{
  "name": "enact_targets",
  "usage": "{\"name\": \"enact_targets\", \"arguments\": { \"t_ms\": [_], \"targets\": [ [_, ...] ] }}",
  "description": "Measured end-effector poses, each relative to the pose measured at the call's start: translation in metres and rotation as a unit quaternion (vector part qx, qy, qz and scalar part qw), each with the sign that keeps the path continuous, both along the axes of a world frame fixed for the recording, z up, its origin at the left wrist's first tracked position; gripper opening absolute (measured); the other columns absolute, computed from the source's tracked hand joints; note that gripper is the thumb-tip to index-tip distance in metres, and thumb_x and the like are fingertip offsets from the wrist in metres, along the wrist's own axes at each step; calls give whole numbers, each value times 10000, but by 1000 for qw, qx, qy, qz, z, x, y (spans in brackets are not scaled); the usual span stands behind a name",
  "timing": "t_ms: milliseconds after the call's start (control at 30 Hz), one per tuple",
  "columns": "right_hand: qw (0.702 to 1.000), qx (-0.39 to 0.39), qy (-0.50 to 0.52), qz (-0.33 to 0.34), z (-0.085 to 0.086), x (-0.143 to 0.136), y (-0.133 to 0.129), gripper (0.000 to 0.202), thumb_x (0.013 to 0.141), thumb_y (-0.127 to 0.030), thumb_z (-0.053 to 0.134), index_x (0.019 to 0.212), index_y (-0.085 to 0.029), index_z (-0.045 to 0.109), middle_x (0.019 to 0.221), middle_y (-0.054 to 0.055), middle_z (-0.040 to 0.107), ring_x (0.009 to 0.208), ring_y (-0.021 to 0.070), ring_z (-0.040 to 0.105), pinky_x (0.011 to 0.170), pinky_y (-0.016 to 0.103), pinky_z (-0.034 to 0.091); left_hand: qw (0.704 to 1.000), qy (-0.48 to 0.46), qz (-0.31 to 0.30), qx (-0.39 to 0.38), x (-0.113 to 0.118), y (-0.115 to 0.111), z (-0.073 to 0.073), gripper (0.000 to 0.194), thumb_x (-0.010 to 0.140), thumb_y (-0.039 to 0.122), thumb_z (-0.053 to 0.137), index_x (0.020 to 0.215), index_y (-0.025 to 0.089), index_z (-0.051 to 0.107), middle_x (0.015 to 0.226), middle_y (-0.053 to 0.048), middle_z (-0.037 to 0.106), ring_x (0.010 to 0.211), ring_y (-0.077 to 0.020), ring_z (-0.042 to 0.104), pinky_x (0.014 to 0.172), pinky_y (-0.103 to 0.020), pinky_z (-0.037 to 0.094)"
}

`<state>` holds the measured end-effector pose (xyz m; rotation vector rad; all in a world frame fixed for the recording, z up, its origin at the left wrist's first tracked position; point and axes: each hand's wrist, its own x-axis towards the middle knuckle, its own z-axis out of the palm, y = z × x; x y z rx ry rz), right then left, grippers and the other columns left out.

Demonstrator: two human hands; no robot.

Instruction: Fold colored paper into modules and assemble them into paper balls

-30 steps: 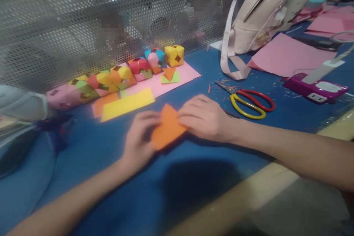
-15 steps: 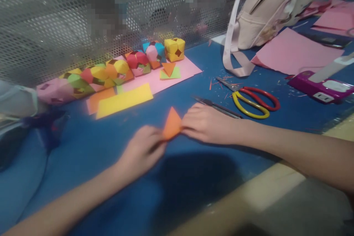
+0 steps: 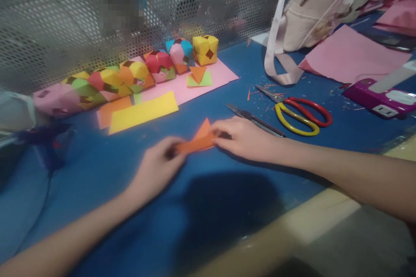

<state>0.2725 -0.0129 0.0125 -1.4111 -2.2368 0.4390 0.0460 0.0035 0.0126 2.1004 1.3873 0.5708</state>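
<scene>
Between my hands, just above or on the blue table (image 3: 136, 233), is a folded piece of orange paper (image 3: 198, 141) with one pointed corner up and a band along its lower edge. My left hand (image 3: 162, 156) pinches its left end. On the right end, the fingers of my right hand (image 3: 238, 137) are closed. A craft knife (image 3: 255, 122) lies just behind my right hand, beside scissors (image 3: 297, 114) with one red and one yellow handle. Beyond my left hand rests a yellow paper strip (image 3: 143, 113) over orange paper (image 3: 113, 109).
A row of folded paper balls (image 3: 134, 73) runs along a perforated metal panel (image 3: 74, 21), ending in a yellow one (image 3: 205, 49). Pink sheets (image 3: 354, 58), a purple power strip (image 3: 377, 97) and a pale backpack (image 3: 305, 21) are at right. A dark glue gun (image 3: 48, 147) stands at left.
The orange paper was a triangle with its tip up; now a band shows along its lower edge. My left hand has shifted left, and the view has tilted slightly.
</scene>
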Motion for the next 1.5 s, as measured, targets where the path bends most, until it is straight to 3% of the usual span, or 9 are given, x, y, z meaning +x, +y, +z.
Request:
{"name": "enact_targets", "arguments": {
  "t_ms": [133, 367, 633, 933, 1233, 1500],
  "targets": [
    [1000, 0, -25, -16, 2, -2, -1, 142, 886, -202, 555, 940, -178, 684, 894, 49, 720, 808, 191, 623, 751, 294, 396, 1000, 5, -4, -8, 1, 2, 0, 267, 785, 342, 587, 983, 179, 663, 799, -23, 672, 694, -163, 601, 697, -298, 497],
    [998, -13, -56, -22, 0, -4, 0, 120, 878, -169, 549, 862, -164, 668, 872, 59, 716, 801, 195, 627, 735, 293, 387, 1000, 7, -5, -4, 1, 2, -2, 277, 819, 362, 553, 1005, 181, 652, 832, -31, 680, 717, -167, 607, 704, -302, 500],
    [997, 34, -66, -15, -6, -5, -2, 225, 881, -161, 525, 1097, -155, 588, 953, 71, 716, 844, 217, 636, 751, 309, 378, 999, 17, -15, 39, 2, 2, -6, 282, 817, 323, 545, 1055, 186, 610, 825, -13, 654, 699, -148, 596, 712, -289, 498],
    [986, 91, -141, 12, -8, -10, -2, 191, 898, -140, 481, 1058, -109, 579, 853, 116, 693, 783, 234, 628, 676, 311, 324, 994, 58, -46, 84, 4, 0, -6, 271, 824, 256, 522, 1079, 182, 574, 851, -16, 634, 721, -145, 593, 705, -278, 491],
    [971, 86, -221, 35, -2, -13, -4, 171, 893, -126, 475, 1019, -111, 590, 875, 123, 678, 805, 245, 603, 684, 330, 270, 990, 79, -62, 100, 5, 2, -7, 254, 835, 238, 504, 1073, 171, 565, 851, -25, 627, 751, -158, 597, 715, -289, 491],
    [948, 173, -266, 37, -10, -14, -4, 141, 913, -122, 462, 955, -126, 596, 772, 84, 658, 711, 209, 553, 680, 333, 214, 985, 100, -77, 117, 4, 4, -8, 269, 845, 217, 513, 1101, 147, 559, 870, -44, 611, 796, -178, 576, 758, -328, 490]
  ]
}}
